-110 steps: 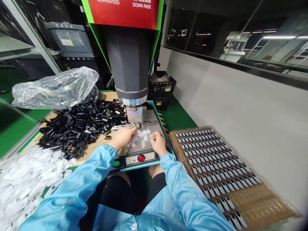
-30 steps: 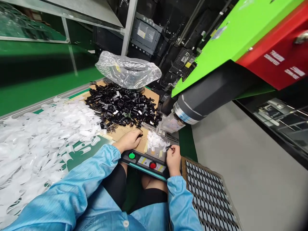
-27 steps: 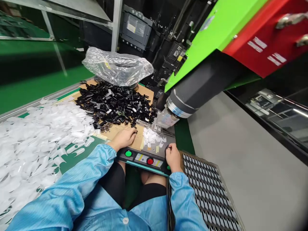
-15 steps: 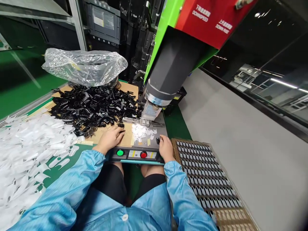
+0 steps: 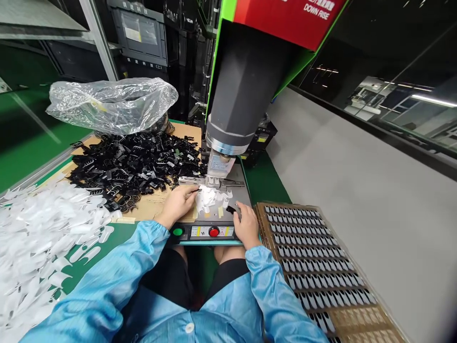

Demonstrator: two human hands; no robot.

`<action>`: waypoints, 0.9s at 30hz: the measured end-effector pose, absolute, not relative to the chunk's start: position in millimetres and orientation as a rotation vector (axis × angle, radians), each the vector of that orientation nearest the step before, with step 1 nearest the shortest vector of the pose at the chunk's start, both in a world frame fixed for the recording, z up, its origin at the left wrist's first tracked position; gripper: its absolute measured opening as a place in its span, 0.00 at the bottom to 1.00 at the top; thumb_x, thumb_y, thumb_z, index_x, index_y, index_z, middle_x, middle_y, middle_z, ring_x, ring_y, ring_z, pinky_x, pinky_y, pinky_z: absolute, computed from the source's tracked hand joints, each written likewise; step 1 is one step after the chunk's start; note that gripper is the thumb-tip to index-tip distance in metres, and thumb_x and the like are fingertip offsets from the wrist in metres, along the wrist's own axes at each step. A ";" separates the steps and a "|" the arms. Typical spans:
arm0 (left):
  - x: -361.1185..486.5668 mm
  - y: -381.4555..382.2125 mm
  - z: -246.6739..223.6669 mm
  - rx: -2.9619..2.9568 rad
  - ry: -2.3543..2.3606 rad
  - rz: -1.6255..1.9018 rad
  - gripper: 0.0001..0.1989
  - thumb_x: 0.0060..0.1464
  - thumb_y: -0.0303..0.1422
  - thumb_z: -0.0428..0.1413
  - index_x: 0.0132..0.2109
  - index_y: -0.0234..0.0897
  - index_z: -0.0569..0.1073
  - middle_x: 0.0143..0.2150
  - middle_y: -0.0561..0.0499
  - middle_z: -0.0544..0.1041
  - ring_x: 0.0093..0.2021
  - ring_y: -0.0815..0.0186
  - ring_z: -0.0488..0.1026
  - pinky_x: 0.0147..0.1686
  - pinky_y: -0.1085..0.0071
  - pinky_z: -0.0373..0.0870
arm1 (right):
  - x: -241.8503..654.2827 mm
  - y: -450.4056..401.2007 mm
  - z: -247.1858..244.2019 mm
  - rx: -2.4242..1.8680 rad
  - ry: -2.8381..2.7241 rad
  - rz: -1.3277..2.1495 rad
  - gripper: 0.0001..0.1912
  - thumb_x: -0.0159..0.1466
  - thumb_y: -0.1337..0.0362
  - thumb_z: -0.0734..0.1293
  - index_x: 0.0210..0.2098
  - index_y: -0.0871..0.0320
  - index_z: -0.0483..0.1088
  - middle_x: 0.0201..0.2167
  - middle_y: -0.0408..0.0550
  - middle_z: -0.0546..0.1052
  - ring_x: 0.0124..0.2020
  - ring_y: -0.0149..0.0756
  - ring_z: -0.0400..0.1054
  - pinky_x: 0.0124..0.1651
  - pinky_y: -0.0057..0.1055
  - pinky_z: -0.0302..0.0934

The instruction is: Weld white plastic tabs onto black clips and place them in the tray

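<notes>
My left hand (image 5: 179,206) reaches to the left edge of a small heap of white plastic pieces (image 5: 207,197) on the machine's metal bed. Its fingers are pinched together, and what they hold, if anything, is too small to make out. At the right side of the bed, my right hand (image 5: 247,225) grips a small black plastic part (image 5: 231,209) by its end with thumb and fingers. Just beyond the white heap, the metal press head (image 5: 220,164) stands above a fixture (image 5: 214,181).
A big pile of black plastic parts (image 5: 132,164) lies on cardboard beneath a clear plastic bag (image 5: 114,105). White pieces (image 5: 46,238) spread across the left. A tray (image 5: 321,267) of rowed parts is at right. Green button (image 5: 177,232) and red button (image 5: 214,231) line the front edge.
My left hand has moved right and forward, from the cardboard to the white heap. The black part at my right hand has turned and now lies flatter. The camera view has shifted slightly.
</notes>
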State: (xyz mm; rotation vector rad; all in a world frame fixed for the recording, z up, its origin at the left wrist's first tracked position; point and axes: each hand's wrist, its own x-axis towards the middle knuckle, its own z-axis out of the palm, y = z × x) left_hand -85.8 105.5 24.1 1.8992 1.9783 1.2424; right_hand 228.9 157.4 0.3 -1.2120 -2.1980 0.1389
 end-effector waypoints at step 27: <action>-50.5 176.2 44.6 2.245 2.152 0.526 0.19 0.69 0.36 0.55 0.64 0.44 0.75 0.60 0.40 0.75 0.59 0.48 0.70 0.53 0.54 0.68 | 221.8 174.0 5.7 -1.186 -2.190 0.109 0.17 0.73 0.67 0.61 0.55 0.56 0.79 0.50 0.53 0.82 0.51 0.47 0.71 0.58 0.43 0.66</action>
